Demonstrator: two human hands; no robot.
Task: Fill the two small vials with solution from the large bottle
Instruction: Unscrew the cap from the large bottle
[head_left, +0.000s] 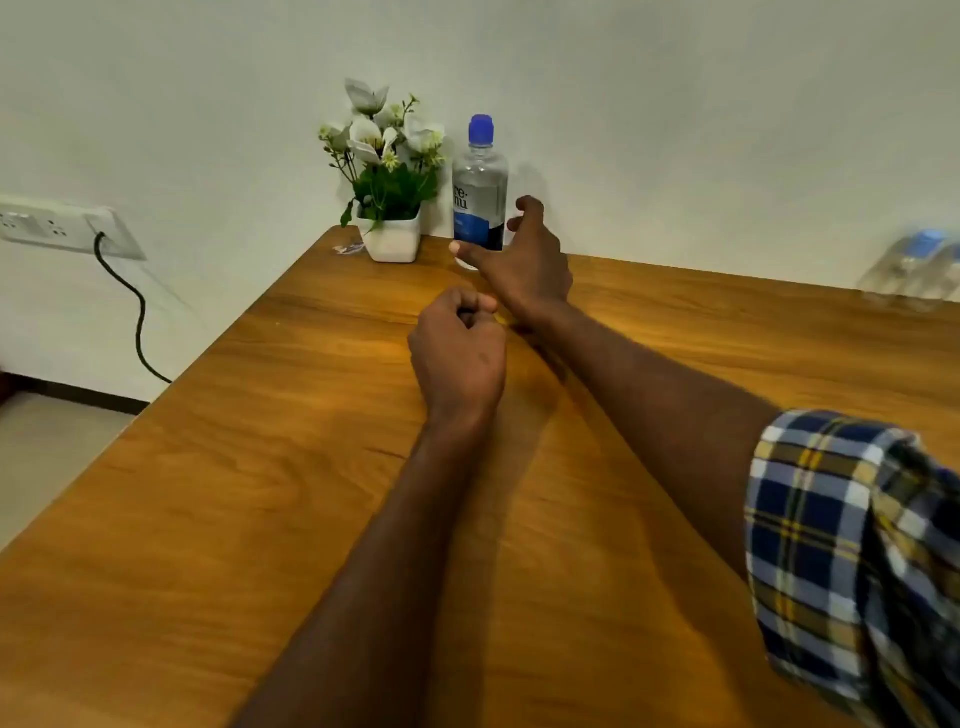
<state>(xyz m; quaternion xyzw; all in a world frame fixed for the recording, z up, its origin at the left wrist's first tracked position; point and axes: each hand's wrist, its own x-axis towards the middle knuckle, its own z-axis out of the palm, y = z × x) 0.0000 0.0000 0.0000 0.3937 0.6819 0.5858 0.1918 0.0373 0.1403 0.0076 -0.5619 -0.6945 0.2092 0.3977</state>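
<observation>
The large clear bottle (479, 187) with a blue cap and blue label stands upright at the table's far edge by the wall. My right hand (524, 254) is stretched out to it, fingers apart, thumb in front of the bottle's base and fingers to its right side, not closed around it. My left hand (460, 353) rests nearer on the table, curled into a fist; I cannot see anything in it. Two small clear vials (917, 267) with blue caps stand blurred at the far right edge of the view.
A white pot of artificial flowers (390, 208) stands just left of the bottle. A small wrapper (349, 249) lies beside the pot. The wooden table (260, 493) ends at the left; a wall socket (57, 226) with a dark cable hangs beyond it.
</observation>
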